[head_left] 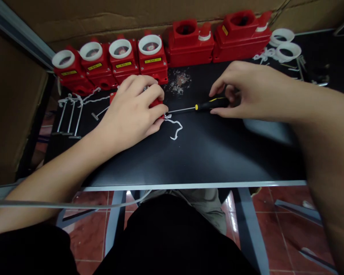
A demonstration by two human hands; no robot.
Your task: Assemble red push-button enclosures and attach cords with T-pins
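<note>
My left hand [133, 109] is closed over a small red part [157, 102] on the black table and hides most of it. A white cord [178, 128] trails from the part's right side. My right hand [245, 91] is at the rear of a screwdriver [213, 104] with a black and yellow handle. Its curled fingers meet the handle's end, while thumb and index finger stand apart from the grip. The screwdriver lies nearly level, its shaft reaching the part's right edge beside my left fingertips.
Several red housings [153, 65] line the back, some with white rings. White rings [288, 51] lie at the far right. T-shaped metal rods [71, 118] tied with white cord lie at left. Small debris [180, 81] is scattered behind the screwdriver. The table's front edge [195, 185] is pale.
</note>
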